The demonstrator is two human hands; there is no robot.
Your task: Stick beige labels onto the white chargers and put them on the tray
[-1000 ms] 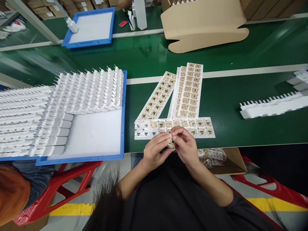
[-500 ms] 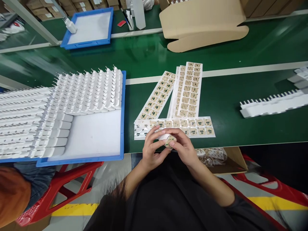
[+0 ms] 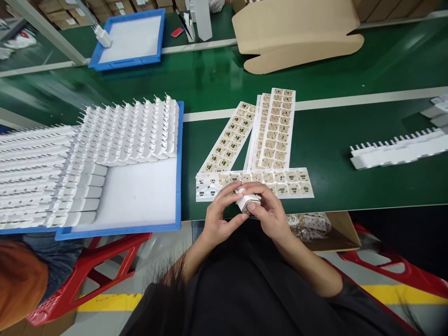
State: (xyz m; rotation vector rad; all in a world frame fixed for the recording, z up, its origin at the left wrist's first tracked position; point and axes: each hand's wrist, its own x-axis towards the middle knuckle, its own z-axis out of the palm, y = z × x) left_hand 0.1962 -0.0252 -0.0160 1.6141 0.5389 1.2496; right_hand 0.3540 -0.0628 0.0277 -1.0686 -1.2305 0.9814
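Between my hands, just over the front table edge, is a small white power adapter (image 3: 244,201) with a tan sticker on its near end. My left hand (image 3: 220,217) grips it from the left, fingertips on top and thumb close below. From the other side my right hand (image 3: 273,215) holds it, fingers over the top and thumb pressing the stickered end. Directly behind my fingers lies a sticker sheet (image 3: 297,183) with several tan labels; its left end is peeled bare. More sticker sheets (image 3: 278,128) lie fanned out behind it.
At left, a blue-rimmed tray (image 3: 178,186) holds rows of white adapters (image 3: 129,130). A white row of pronged adapters (image 3: 395,149) lies at right. Farther back are another blue tray (image 3: 161,35) and a cardboard sheet (image 3: 297,28). An open carton (image 3: 345,233) sits below the table edge.
The adapter has turned in my fingers, so more of its white side shows and less of the stickered end. My left fingers have shifted slightly along it.
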